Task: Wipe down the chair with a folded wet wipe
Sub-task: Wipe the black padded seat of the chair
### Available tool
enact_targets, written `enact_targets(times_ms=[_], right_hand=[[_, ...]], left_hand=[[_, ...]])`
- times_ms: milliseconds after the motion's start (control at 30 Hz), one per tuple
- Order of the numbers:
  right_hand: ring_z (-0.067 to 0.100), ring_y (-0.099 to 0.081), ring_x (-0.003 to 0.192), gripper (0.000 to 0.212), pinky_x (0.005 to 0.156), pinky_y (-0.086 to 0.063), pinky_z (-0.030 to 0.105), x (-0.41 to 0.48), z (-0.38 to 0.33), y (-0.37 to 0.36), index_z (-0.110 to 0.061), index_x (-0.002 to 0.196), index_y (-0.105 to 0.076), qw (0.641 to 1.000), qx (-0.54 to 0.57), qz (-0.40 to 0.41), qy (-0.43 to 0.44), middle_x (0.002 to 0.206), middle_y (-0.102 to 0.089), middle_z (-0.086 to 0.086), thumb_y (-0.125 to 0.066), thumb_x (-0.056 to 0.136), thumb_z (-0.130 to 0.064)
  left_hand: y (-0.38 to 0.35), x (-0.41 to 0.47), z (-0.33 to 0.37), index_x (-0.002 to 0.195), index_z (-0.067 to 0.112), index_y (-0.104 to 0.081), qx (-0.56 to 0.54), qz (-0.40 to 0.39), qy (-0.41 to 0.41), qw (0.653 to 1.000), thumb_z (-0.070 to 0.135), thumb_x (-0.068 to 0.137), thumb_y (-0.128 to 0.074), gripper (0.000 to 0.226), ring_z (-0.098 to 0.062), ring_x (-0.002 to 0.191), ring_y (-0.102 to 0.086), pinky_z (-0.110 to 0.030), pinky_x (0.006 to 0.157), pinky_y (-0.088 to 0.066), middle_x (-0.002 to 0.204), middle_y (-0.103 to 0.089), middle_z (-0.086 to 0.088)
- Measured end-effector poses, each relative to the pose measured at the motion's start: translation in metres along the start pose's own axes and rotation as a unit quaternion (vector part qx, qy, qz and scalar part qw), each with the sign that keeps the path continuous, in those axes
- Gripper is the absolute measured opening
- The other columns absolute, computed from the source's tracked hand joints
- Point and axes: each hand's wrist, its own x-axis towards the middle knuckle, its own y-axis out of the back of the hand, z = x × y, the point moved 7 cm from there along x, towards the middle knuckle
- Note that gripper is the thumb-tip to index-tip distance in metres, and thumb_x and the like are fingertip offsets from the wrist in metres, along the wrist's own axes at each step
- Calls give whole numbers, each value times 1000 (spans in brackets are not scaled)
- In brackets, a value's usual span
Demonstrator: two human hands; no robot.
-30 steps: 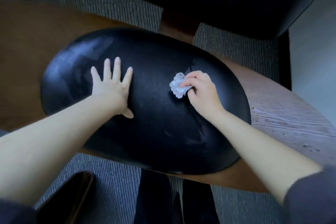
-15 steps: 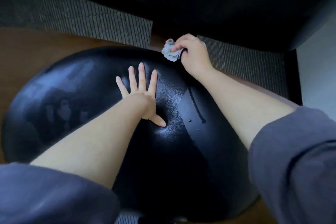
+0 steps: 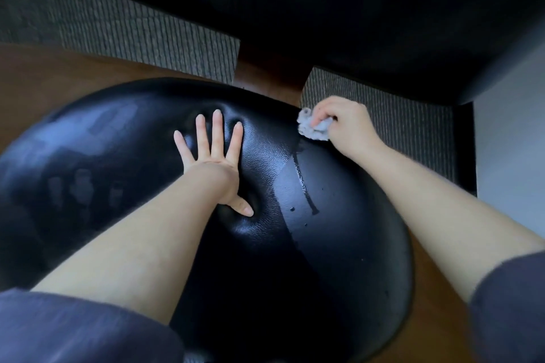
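Right hand pinching wipe, far edge of chair, left hand splayed flat

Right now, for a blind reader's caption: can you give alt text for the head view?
The right hand pinches a crumpled wipe at the far edge of a black seat, while the left hand presses flat on it. A wet streak runs below the wipe.

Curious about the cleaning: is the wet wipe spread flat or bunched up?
Bunched up. The wet wipe is a crumpled wad pinched in the right hand at the far edge of the chair seat, not spread flat.
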Motion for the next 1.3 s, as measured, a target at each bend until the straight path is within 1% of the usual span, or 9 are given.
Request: enact_targets(times_ms=[100,367,500,567,733,833,967,1200,1300], right_hand=[[31,-64,85,26,81,-50,37,32,-25,-29,-10,74,-73,1000,5,-5,26,86,-69,10,-53,73,7],[21,-54,93,41,83,-39,29,-74,-24,-17,-13,78,-76,985,-41,-54,156,92,-68,0,-36,73,-12],[34,-60,88,36,75,-31,18,-9,-22,-27,-10,81,-76,995,-39,53,78,94,-70,8,-41,75,-7],[33,-57,89,38,77,-34,22,-13,-25,-35,-10,83,-76,996,-34,69,46,95,-69,7,-41,73,-2],[32,-59,82,42,75,-49,39,-126,-45,-47,-11,76,-77,980,-27,-49,191,87,-70,3,-36,72,-8],[20,-51,85,41,74,-42,31,-103,-42,-34,-8,82,-77,985,-46,-3,167,90,-70,7,-39,72,1],[29,-54,93,41,78,-35,23,-59,-45,-44,-11,88,-78,992,-51,113,34,98,-69,4,-41,74,1],[29,-56,79,40,73,-39,25,-182,-53,-68,-10,76,-77,974,-25,-87,209,86,-69,3,-48,63,15],[36,-59,80,32,73,-37,24,-119,-38,-41,-9,76,-77,988,-71,31,135,87,-71,7,-52,67,8]], left_hand=[[-2,1,-1,124,18,51,4,-4,9,1000,83,50,-71,157,-44,130,46,-73,102,16,136,57,-18],[1,-3,-1,127,18,50,8,8,9,1000,84,48,-70,158,-44,131,44,-73,104,14,139,55,-18],[-3,-1,-3,129,19,50,13,15,6,1000,85,48,-69,159,-44,131,45,-73,104,14,139,55,-18],[-2,-2,-2,129,19,50,14,19,1,1000,85,48,-69,158,-44,132,44,-72,104,14,139,55,-18],[1,-7,-2,132,20,48,8,37,-11,999,84,48,-70,159,-43,132,43,-73,107,13,141,53,-18],[0,-6,-3,135,20,47,12,30,-10,999,85,47,-70,160,-44,133,42,-73,106,12,141,52,-18],[1,-5,-4,137,20,45,30,29,-4,999,87,48,-67,158,-44,136,38,-72,107,10,144,49,-17],[11,-16,-1,142,20,40,34,34,-2,999,86,45,-71,161,-45,140,32,-72,110,4,149,44,-16],[6,-14,-1,142,20,40,39,38,-6,998,86,47,-69,159,-45,139,33,-72,109,5,149,44,-17]])
